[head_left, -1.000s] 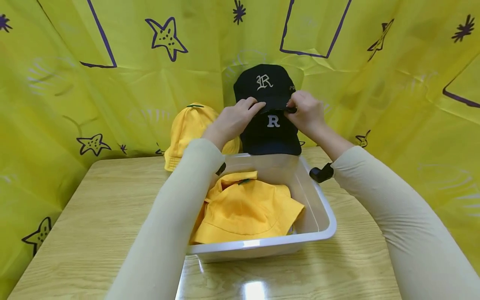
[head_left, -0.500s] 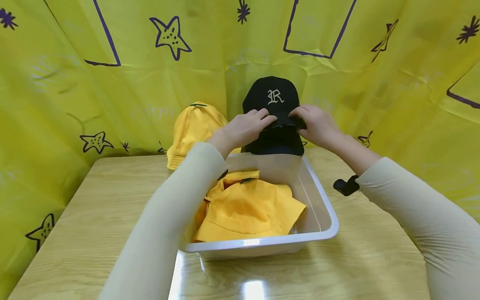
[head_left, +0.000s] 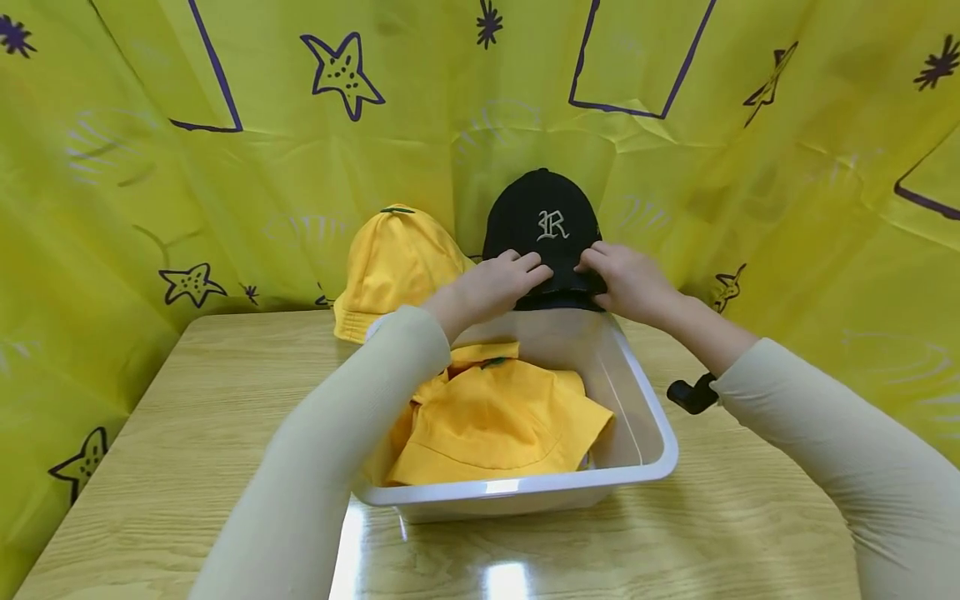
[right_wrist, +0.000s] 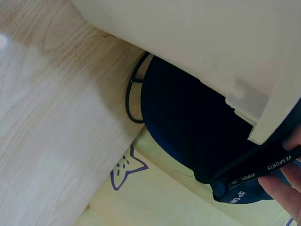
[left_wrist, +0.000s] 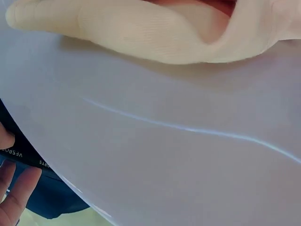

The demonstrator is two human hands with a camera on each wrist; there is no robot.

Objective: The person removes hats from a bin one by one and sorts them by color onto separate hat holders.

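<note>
A black baseball cap (head_left: 525, 200) with an embroidered gothic R faces me behind the bin. My left hand (head_left: 495, 283) holds the left part of its brim, while my right hand (head_left: 630, 279) pinches the right part. Beneath it, a second black cap (head_left: 558, 302) is mostly covered; only a strip of its brim shows in the head view. Lettering runs along the upper cap's inner band (right_wrist: 263, 171) in the right wrist view. The left wrist view catches fingertips (left_wrist: 21, 188) at the same band, partly cut off by the frame.
A pale plastic bin (head_left: 517, 487) stands in front of the caps, with yellow hats (head_left: 495, 421) inside. Left of the caps is another yellow hat (head_left: 397, 258), upright. A black wire loop (right_wrist: 128, 99) shows at table level. Yellow curtain (head_left: 247, 183) hangs behind the wooden table (head_left: 225, 400).
Both hands have lowered the upper black cap over the second one, shifting it slightly right. The lower cap's white R, visible a second ago, is now covered.
</note>
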